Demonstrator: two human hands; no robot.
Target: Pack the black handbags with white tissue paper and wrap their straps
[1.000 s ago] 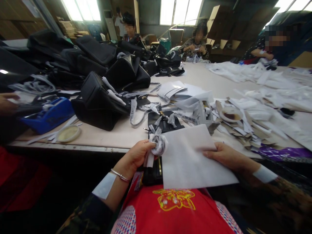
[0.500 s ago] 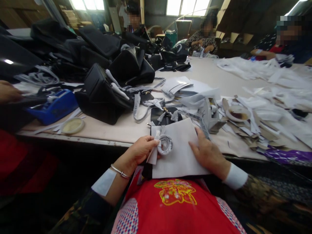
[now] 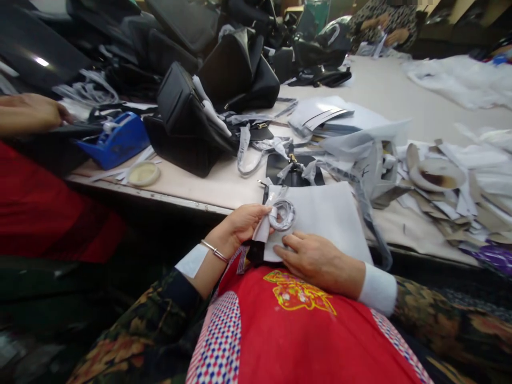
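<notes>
A coiled strap in clear wrapping (image 3: 283,215) lies over the left part of a white sheet (image 3: 326,210). My left hand (image 3: 248,221) pinches the wrapped end of this coil and a white strip at the sheet's left side. My right hand (image 3: 316,258) rests on the lower part of the sheet, its fingers apart and pointing toward the coil. Black material shows under the sheet's lower left corner. Just beyond the sheet is a black bag part (image 3: 294,169) with a gold clasp and wrapped pieces.
Black bags (image 3: 192,117) are heaped at the left, behind a blue tape dispenser (image 3: 116,140) and a tape roll (image 3: 143,173). A co-worker's hand (image 3: 34,113) is at the far left. Another tape dispenser (image 3: 382,170) and paper scraps (image 3: 444,202) lie right.
My right hand has moved from the sheet's right edge to its lower middle, near the coil. My left hand still pinches the coil's end. The view has tilted down and turned left.
</notes>
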